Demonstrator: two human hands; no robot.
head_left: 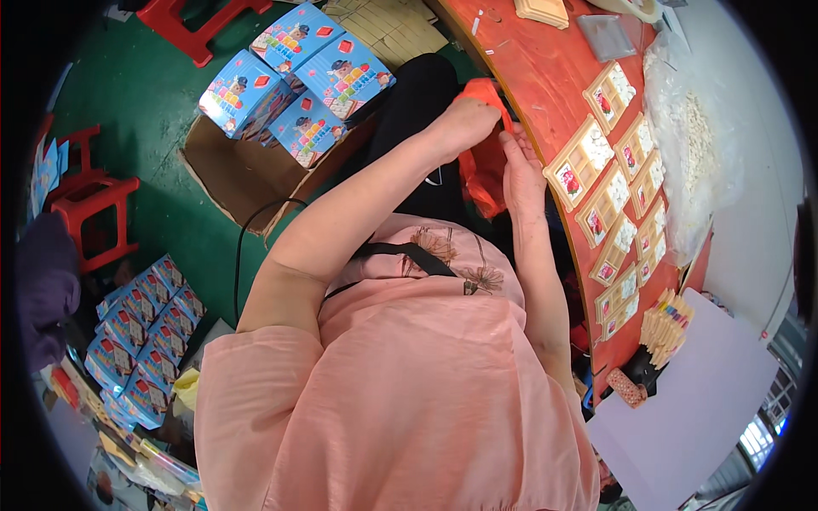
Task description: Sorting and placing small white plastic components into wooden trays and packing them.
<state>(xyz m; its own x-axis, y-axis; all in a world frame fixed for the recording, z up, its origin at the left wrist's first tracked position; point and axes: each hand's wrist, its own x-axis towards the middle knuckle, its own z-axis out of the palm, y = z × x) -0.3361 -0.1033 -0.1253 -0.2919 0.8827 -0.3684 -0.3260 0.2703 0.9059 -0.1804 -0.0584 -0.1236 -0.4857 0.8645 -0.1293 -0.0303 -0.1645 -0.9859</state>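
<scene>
A thin red plastic bag [484, 175] hangs above my lap, close to the edge of the red tabletop. My left hand [467, 125] is closed around its upper edge, knuckles up. On the bag's right side, my right hand [521, 170] has its thumb and fingers drawn together at the rim. Folds of the bag hide part of the fingertips, and whatever may be inside it does not show.
On the red table [532, 81] lie several wooden compartment trays [581, 162] with white pieces. A clear bag of small pale pieces [694, 145] sits behind them. Blue printed boxes [345, 77] fill a carton [226, 175] at left; more blue boxes [145, 336] and red stools [98, 209] stand farther left.
</scene>
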